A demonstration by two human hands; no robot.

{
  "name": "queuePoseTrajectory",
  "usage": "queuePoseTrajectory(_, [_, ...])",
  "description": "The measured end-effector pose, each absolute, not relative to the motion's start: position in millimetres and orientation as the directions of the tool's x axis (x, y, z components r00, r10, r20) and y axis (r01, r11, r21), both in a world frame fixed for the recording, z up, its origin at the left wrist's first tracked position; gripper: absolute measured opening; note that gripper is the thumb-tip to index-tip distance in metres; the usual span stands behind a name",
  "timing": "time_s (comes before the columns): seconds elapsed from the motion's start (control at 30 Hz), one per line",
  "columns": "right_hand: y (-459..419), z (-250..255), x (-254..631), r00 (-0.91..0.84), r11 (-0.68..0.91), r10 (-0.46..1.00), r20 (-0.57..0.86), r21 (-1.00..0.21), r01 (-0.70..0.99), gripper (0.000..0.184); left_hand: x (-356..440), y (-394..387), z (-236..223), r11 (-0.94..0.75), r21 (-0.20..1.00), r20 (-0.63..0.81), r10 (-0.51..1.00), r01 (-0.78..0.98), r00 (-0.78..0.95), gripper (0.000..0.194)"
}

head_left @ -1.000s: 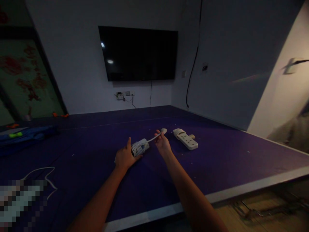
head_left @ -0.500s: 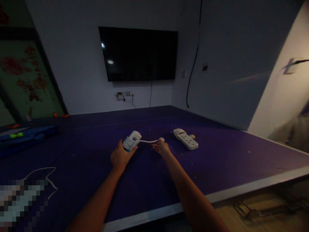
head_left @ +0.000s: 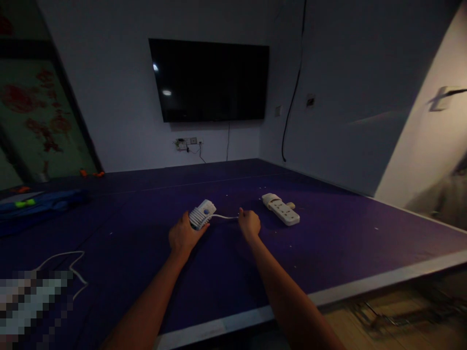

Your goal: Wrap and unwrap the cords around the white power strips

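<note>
My left hand [head_left: 183, 235] grips a white power strip [head_left: 207, 206] with a blue button near its far end. Several turns of white cord wrap around the strip's body. From it a free length of cord [head_left: 224, 217] runs right to my right hand [head_left: 250, 224], whose fingers are closed on it; the cord's end is hidden inside the hand. Right of that hand, a second white power strip [head_left: 283, 213] lies on the purple surface, its cord wound round the far end and a plug beside it.
The purple surface [head_left: 219, 272] has a pale front edge [head_left: 226, 324]. A thin white cable [head_left: 75, 265] lies at left, near a pixelated patch. Blue cloth [head_left: 47, 206] sits farther back. A television [head_left: 211, 82] hangs on the wall, and a black cable [head_left: 294, 97] dangles right of it.
My right hand has turned over and shifted slightly right, so the plug end no longer shows. The wrapped strip in my left hand has tilted slightly and moved a little right.
</note>
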State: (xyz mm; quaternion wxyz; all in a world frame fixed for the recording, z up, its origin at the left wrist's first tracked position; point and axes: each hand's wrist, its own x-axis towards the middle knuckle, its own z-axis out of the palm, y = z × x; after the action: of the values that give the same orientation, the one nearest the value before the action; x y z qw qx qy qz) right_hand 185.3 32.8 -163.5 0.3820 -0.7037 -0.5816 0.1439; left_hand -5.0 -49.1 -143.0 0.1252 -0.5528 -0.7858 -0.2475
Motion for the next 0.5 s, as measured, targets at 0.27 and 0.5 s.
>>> queuePoseTrajectory(0.27, [-3,-150,145,-0.420,0.737,0.526,0.740,-0.150,0.659,0.024,-6,-49,-146,0.225,0.236,0.483,0.817,0.945,-0.315,0.081])
queuePoseTrajectory(0.5, [0,-153,147,-0.437,0.706,0.554,0.709,-0.121,0.698,0.017,-6,-48,-147,0.183,0.215,0.510,0.817,0.959,-0.270,0.097])
